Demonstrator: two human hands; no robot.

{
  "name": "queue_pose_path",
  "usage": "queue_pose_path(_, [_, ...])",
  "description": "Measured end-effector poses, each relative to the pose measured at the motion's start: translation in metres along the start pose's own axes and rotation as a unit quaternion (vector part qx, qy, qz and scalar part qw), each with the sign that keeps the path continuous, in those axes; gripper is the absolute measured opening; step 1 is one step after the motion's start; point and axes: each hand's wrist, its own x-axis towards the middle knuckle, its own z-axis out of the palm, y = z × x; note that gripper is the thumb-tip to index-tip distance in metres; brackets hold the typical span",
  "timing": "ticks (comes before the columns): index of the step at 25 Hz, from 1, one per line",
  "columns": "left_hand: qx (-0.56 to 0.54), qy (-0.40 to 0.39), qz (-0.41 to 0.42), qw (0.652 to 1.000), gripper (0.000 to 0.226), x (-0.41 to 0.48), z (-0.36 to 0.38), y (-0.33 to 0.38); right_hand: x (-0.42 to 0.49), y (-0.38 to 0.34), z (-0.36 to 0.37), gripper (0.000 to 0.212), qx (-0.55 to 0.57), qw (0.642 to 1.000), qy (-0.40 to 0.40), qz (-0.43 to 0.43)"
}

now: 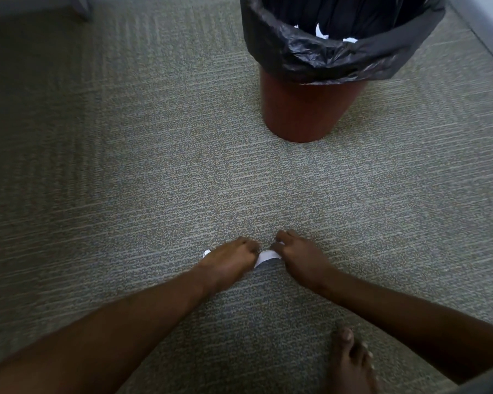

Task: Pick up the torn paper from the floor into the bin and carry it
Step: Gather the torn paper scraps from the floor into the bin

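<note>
Both hands' fingers [251, 247] pinch torn paper [266, 255] on carpet [125, 166], bin [310, 109] beyond

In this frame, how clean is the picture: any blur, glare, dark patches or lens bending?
Head view: soft overall, with motion smear on the carpet at left; corners fall dark; glare streaks on the black bin liner; the bin leans, wide-angle bending; both hands, left hand and right hand, are slightly blurred on the torn paper.
</note>
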Motion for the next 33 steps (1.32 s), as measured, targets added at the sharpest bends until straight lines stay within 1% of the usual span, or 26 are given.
queue_pose_path(1, [-0.038,0.005,-0.021,0.999,0.021,0.001,-0.002,-0.002,0.003,0.004,-0.002,0.009,0.028,1.0,-0.006,0.009])
queue_pose_path(3, [-0.093,0.019,-0.042,0.995,0.013,0.01,-0.009,-0.007,0.01,0.01,-0.01,0.014,0.106,0.993,-0.003,0.05])
queue_pose_path(5, [-0.127,0.042,-0.051,0.99,0.01,0.02,-0.027,-0.011,0.017,0.014,-0.024,0.019,0.201,0.974,0.022,0.105])
queue_pose_path(7, [-0.179,0.062,-0.056,0.98,0.005,0.031,-0.061,-0.015,0.025,0.016,-0.049,0.013,0.253,0.955,0.049,0.148])
queue_pose_path(9, [-0.216,0.082,-0.047,0.972,0.005,0.04,-0.102,-0.019,0.036,0.017,-0.082,0.012,0.273,0.947,0.057,0.158])
queue_pose_path(11, [-0.223,0.1,-0.04,0.969,0.007,0.045,-0.143,-0.021,0.046,0.017,-0.118,0.009,0.283,0.944,0.066,0.154])
queue_pose_path(12, [-0.219,0.107,-0.034,0.969,0.012,0.046,-0.162,-0.023,0.05,0.017,-0.135,0.009,0.287,0.942,0.077,0.154])
queue_pose_path(14, [-0.212,0.127,-0.024,0.969,0.023,0.044,-0.201,-0.023,0.055,0.013,-0.172,0.015,0.301,0.936,0.109,0.149])
queue_pose_path(15, [-0.216,0.143,-0.019,0.966,0.019,0.042,-0.221,-0.022,0.056,0.011,-0.191,0.017,0.318,0.928,0.128,0.143])
queue_pose_path(17, [-0.243,0.176,-0.008,0.954,0.007,0.034,-0.256,-0.018,0.057,0.008,-0.231,0.018,0.367,0.903,0.176,0.137])
queue_pose_path(19, [-0.271,0.211,0.003,0.939,0.012,0.028,-0.29,-0.01,0.063,0.015,-0.265,0.013,0.402,0.874,0.235,0.139])
queue_pose_path(21, [-0.318,0.25,0.016,0.914,0.018,0.031,-0.324,0.0,0.075,0.028,-0.293,0.007,0.417,0.846,0.296,0.152])
queue_pose_path(23, [-0.359,0.282,0.024,0.889,0.022,0.043,-0.353,0.007,0.09,0.041,-0.314,0.01,0.44,0.812,0.34,0.175])
queue_pose_path(24, [-0.373,0.297,0.025,0.879,0.022,0.052,-0.366,0.01,0.096,0.046,-0.323,0.007,0.463,0.793,0.351,0.185])
queue_pose_path(26, [-0.381,0.32,0.014,0.867,0.02,0.072,-0.386,0.012,0.11,0.053,-0.338,0.008,0.495,0.765,0.359,0.204])
queue_pose_path(28, [-0.411,0.306,0.009,0.858,0.021,0.089,-0.398,0.017,0.124,0.066,-0.345,0.01,0.515,0.747,0.351,0.232])
queue_pose_path(29, [-0.432,0.277,0.009,0.858,0.022,0.094,-0.402,0.019,0.132,0.074,-0.347,0.013,0.523,0.742,0.341,0.246])
queue_pose_path(30, [-0.435,0.243,0.005,0.867,0.026,0.097,-0.404,0.02,0.139,0.083,-0.348,0.017,0.527,0.741,0.326,0.258])
queue_pose_path(31, [-0.414,0.218,-0.005,0.884,0.037,0.099,-0.406,0.02,0.145,0.09,-0.349,0.024,0.529,0.743,0.309,0.268])
queue_pose_path(32, [-0.368,0.217,-0.022,0.904,0.053,0.099,-0.406,0.019,0.15,0.096,-0.349,0.034,0.529,0.747,0.293,0.276])
queue_pose_path(33, [-0.314,0.241,-0.039,0.918,0.067,0.099,-0.405,0.016,0.154,0.102,-0.35,0.044,0.528,0.75,0.278,0.284])
